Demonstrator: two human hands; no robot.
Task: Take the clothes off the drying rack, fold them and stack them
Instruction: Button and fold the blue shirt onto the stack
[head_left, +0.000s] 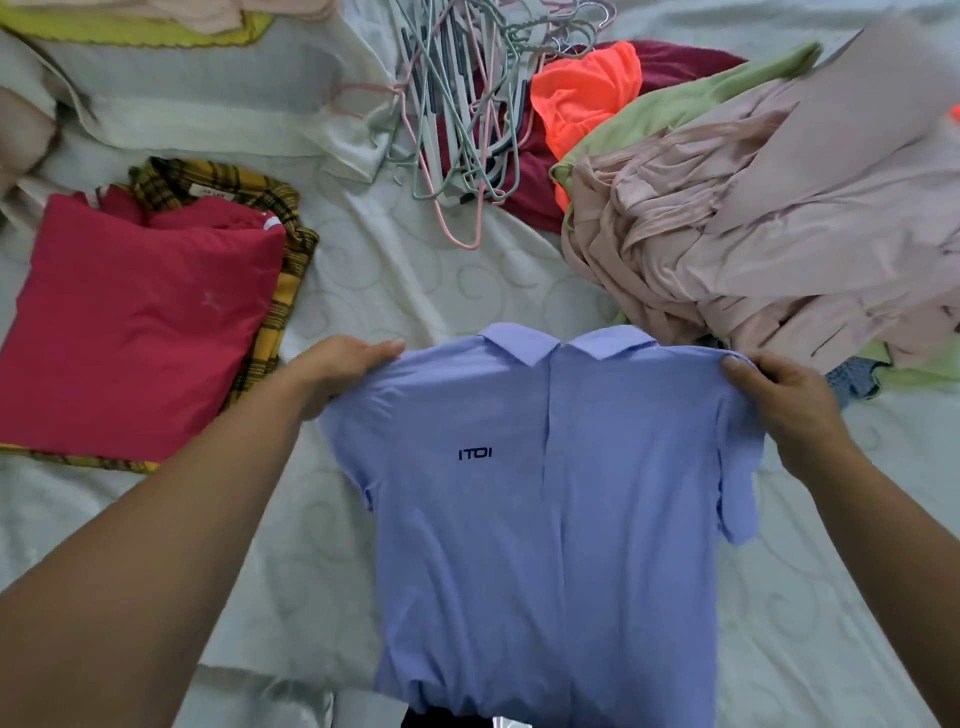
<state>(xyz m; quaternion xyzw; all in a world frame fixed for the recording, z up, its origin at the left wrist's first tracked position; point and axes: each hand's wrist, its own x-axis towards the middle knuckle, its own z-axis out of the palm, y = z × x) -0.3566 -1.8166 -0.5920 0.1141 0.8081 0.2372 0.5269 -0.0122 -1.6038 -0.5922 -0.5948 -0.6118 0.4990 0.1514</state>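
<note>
A light blue polo shirt (561, 509) with a small dark logo hangs spread out in front of me, collar at the top. My left hand (337, 369) grips its left shoulder and my right hand (779, 395) grips its right shoulder. On the left lies a stack of folded clothes: a red shirt (135, 322) on top of a yellow plaid garment (280, 291). At the right sits a heap of unfolded clothes, with pale pink fabric (753, 228) on top, a light green piece (670, 109), an orange piece (582, 98) and dark red cloth (530, 176) under it.
Everything lies on a white quilted bed (415, 275). A tangle of several plastic hangers (457, 104) sits at the top centre. A yellow-green cloth (130, 31) with pink fabric on it lies at the top left.
</note>
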